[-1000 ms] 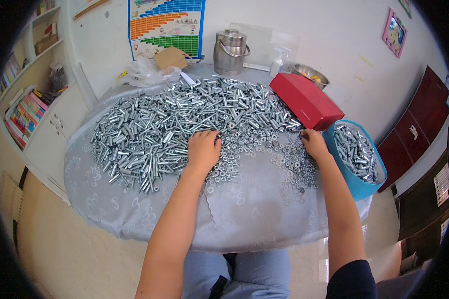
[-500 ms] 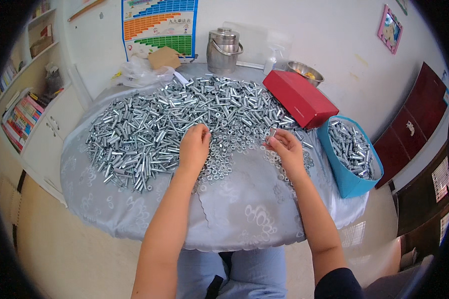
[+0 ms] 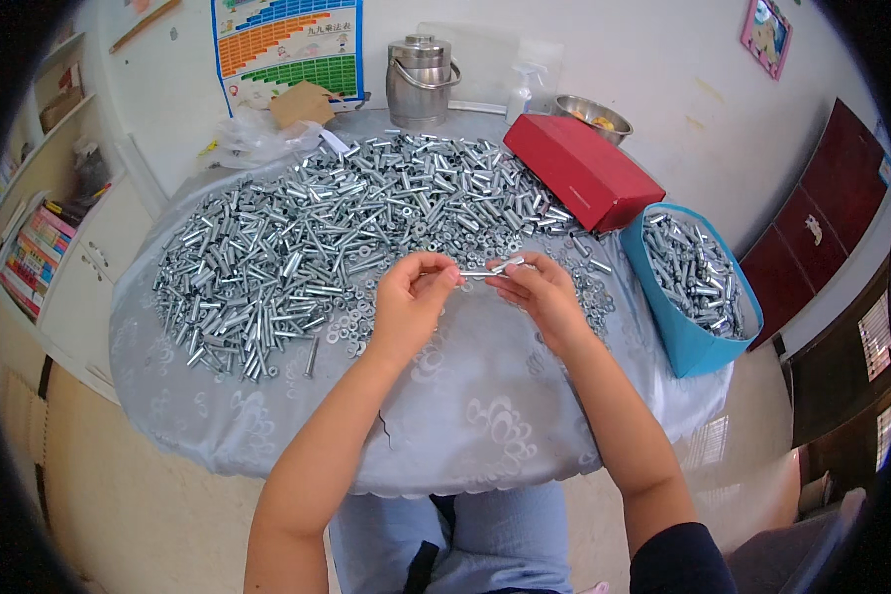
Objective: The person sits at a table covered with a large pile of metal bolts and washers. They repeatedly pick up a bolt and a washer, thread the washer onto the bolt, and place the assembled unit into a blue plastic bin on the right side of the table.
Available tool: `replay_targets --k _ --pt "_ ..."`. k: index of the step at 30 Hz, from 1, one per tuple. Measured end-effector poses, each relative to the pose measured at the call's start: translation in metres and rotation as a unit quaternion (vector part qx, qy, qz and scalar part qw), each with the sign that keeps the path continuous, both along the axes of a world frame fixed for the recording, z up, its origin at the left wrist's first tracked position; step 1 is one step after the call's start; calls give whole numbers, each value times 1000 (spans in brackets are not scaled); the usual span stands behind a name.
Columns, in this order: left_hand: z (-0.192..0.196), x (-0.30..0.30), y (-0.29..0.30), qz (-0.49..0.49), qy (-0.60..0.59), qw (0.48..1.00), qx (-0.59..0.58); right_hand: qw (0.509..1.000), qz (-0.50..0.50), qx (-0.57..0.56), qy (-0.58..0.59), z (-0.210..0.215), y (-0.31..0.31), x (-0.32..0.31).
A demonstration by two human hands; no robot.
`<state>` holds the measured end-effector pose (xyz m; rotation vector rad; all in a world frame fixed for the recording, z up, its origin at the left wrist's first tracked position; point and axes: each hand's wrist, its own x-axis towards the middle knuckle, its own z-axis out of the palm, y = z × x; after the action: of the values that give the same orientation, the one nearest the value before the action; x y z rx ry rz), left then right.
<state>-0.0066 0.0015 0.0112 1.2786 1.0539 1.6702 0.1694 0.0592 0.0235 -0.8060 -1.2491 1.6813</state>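
In front of my chest, above the near edge of the metal parts, my two hands meet around a thin silver bolt [image 3: 479,274]. My left hand [image 3: 413,302] pinches its left end between thumb and fingers. At its other end my right hand [image 3: 543,300] is closed, with a short shiny metal piece [image 3: 510,263] showing at its fingertips; whether that is part of the bolt or a separate sleeve I cannot tell. Behind the hands spreads a wide heap of bolts and metal sleeves [image 3: 307,223]. Loose nuts and washers [image 3: 351,325] lie beside both hands.
A blue fabric bin [image 3: 678,337] full of metal parts stands at the right, by a red box [image 3: 584,173]. Farther back are a steel pot [image 3: 419,84], a spray bottle [image 3: 521,94], a metal bowl [image 3: 619,132] and a plastic bag [image 3: 252,142]. A single bolt [image 3: 312,357] lies nearer me.
My hands have come together from apart: the left rose off the pile and moved right, the right moved left. The bolt now spans between them. The whole view has shifted slightly.
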Motion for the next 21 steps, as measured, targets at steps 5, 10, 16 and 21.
replay_targets --k 5,10,16,21 --pt "-3 -6 6 17 -42 999 -25 1000 2 -5 1 2 -2 0" --pt "2 -7 3 5 -58 995 -82 998 31 -28 42 5 -8 -1" --pt "3 -8 2 -9 -109 987 -118 991 86 -56 89 0 -4 2" --pt "4 -12 1 -39 -136 980 -138 981 118 -91 126 4 -7 1"
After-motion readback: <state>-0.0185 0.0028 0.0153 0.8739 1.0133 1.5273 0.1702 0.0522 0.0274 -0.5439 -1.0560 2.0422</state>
